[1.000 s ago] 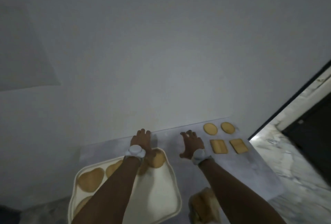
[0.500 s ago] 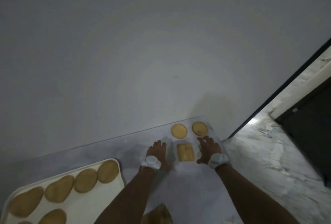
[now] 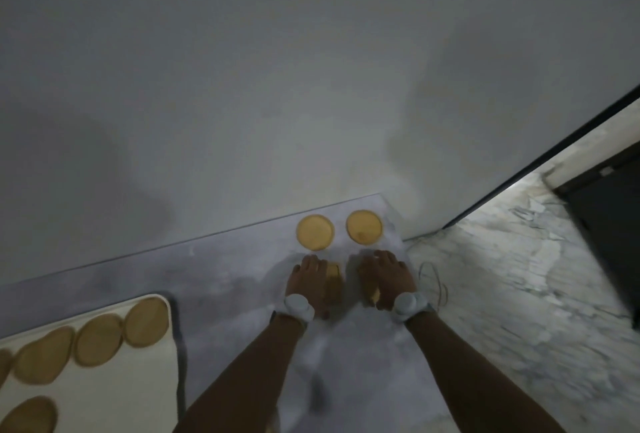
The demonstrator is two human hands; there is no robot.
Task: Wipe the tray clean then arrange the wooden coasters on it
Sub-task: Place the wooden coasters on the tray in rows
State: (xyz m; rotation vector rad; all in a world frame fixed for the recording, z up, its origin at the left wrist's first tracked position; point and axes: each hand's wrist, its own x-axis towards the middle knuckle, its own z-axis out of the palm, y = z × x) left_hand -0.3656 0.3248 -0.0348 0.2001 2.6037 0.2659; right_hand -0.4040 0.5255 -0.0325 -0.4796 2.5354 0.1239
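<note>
Both my hands rest near the far right corner of the grey table (image 3: 225, 280). My left hand (image 3: 306, 280) closes over a square wooden coaster (image 3: 334, 283), whose right edge shows beside the fingers. My right hand (image 3: 382, 275) closes over a second square coaster (image 3: 372, 294); only a corner shows by the thumb. Just beyond the fingers lie two round wooden coasters (image 3: 315, 232) (image 3: 364, 227). The cream tray (image 3: 138, 380) sits at the lower left and carries several round coasters (image 3: 147, 321).
The table ends just right of my right hand, with marble floor (image 3: 519, 294) below. A thin cable loop (image 3: 434, 282) hangs at that edge. A plain wall (image 3: 277, 86) backs the table. A dark doorway (image 3: 609, 231) stands at the far right.
My view has swung right, so the tray slid to the lower left. Both hands moved from beside the square coasters onto them and now cover them.
</note>
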